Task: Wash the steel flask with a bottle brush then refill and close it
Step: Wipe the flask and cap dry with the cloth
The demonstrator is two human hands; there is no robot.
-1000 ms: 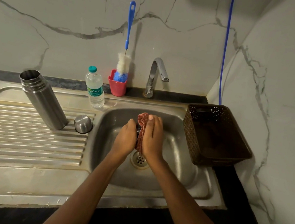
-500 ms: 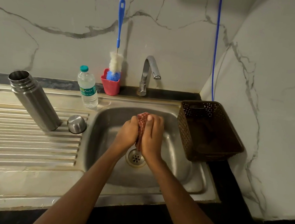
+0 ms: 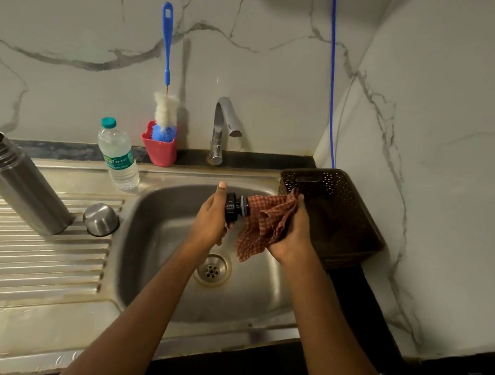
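A stopper (image 3: pixel 233 208) is gripped by the left hand (image 3: pixel 210 218); a cloth (image 3: pixel 262 224) is clutched by the right hand (image 3: pixel 295 234). The flask (image 3: pixel 18 183) is stood open.

Just one camera here, head-worn, looking forward and down over the stainless steel sink basin (image 3: pixel 150 268). It faces the grey-veined marble back wall (image 3: pixel 74 13) roughly square on, with the curved chrome tap (image 3: pixel 220 128) near centre. It's close in: the left hand (image 3: pixel 210 217) and right hand (image 3: pixel 293 232) sit mid-frame, arms entering from the bottom edge. The wide lens takes in the ridged steel draining board (image 3: pixel 16 253) too.
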